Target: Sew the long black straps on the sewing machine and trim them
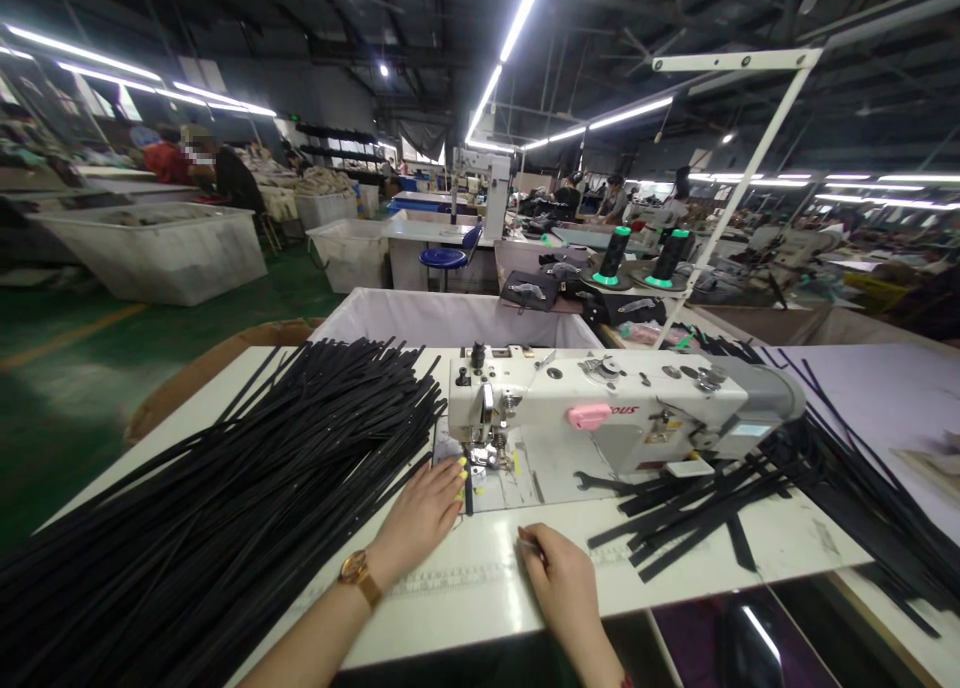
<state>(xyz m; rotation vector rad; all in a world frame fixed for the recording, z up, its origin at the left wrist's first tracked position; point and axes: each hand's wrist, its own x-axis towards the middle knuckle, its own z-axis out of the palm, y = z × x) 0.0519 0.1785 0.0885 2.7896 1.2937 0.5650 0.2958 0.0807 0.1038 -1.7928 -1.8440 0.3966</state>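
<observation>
My left hand (421, 516), with a gold watch on its wrist, rests on the table with fingertips pressing a narrow black strap (468, 490) just in front of the needle of the white sewing machine (600, 413). My right hand (555, 573) lies near the table's front edge, fingers curled around a small thin tool (527, 541). A big pile of long black straps (225, 508) covers the table to the left of my hands.
More black straps (697, 508) lie crossed under and to the right of the machine's arm. Two thread cones (637, 258) stand behind on a white stand. A white fabric bin (450, 318) sits behind the table. Other workers sit at distant tables.
</observation>
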